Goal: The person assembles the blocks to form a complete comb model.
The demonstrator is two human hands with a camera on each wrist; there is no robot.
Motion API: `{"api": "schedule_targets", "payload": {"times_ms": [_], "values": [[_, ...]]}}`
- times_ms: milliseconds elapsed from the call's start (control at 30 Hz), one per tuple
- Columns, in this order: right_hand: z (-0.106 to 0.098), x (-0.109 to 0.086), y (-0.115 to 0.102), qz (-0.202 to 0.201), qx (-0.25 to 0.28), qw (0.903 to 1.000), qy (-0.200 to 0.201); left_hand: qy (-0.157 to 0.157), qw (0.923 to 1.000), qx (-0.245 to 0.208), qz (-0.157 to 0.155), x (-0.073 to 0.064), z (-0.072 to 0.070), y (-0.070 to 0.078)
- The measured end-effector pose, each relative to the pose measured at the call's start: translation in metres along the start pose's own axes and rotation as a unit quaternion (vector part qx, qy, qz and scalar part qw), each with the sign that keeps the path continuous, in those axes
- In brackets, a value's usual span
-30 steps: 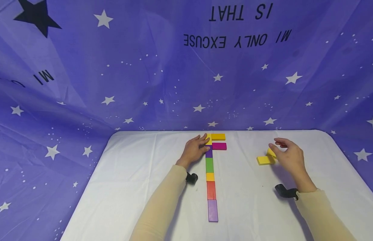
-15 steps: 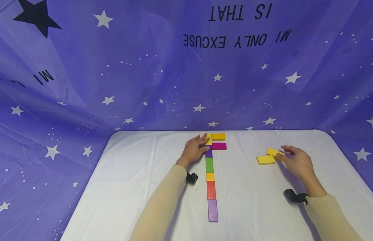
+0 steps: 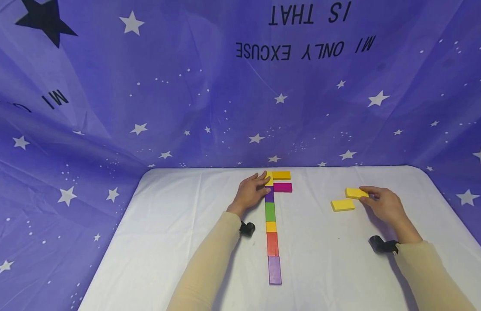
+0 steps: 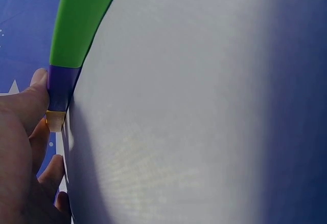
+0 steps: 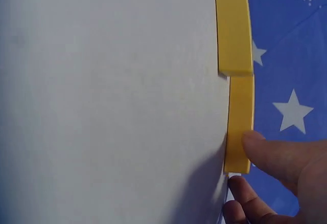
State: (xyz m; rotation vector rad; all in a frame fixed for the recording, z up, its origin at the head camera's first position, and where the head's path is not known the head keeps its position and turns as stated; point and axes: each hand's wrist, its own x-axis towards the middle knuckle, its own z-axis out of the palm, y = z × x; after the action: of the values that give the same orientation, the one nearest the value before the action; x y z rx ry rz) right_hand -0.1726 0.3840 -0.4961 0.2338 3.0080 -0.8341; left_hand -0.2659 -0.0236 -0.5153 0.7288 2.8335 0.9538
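My left hand [image 3: 249, 194] rests at the far end of a straight column of flat blocks. Its fingers touch the yellow block [image 3: 269, 180] there, and the thumb lies at the dark purple block [image 3: 269, 195], also seen beside the thumb in the left wrist view. A green block [image 3: 270, 211] follows nearer the body. Off to the right, my right hand [image 3: 386, 208] pinches the right end of a yellow block [image 3: 355, 193] between thumb and fingers. The right wrist view shows the thumb on this block [image 5: 240, 116]. A second yellow block [image 3: 342, 205] lies just in front of it.
Below the green block the column continues with an orange block [image 3: 271, 226], a red block [image 3: 272, 244] and a lilac block [image 3: 275, 270]. An orange block [image 3: 281, 175] and a magenta block [image 3: 283, 187] stick out rightward from its far end. White cloth [image 3: 318, 259] covers the table.
My right hand has moved right and taken hold of the farther yellow block, which has turned from slanted to nearly parallel with the other. The left hand has stayed in place.
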Motion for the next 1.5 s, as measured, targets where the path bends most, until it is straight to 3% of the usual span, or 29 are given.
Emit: {"api": "schedule_targets", "payload": {"times_ms": [200,467,1133,1500], "values": [[-0.002,0.008,0.000,-0.003,0.004,0.9998,0.018,0.002,1.0000,0.002,0.001,0.000,-0.001,0.000],[0.005,0.005,-0.008,0.049,0.039,0.9980,0.008,-0.001,1.0000,-0.002,-0.005,0.000,-0.001,0.000],[0.010,0.010,-0.023,0.135,0.008,0.9908,-0.009,0.000,1.0000,-0.004,-0.001,-0.002,0.000,0.001],[0.006,0.008,-0.029,0.147,0.026,0.9889,0.000,0.003,1.0000,-0.003,0.006,-0.002,-0.002,0.002]]}}
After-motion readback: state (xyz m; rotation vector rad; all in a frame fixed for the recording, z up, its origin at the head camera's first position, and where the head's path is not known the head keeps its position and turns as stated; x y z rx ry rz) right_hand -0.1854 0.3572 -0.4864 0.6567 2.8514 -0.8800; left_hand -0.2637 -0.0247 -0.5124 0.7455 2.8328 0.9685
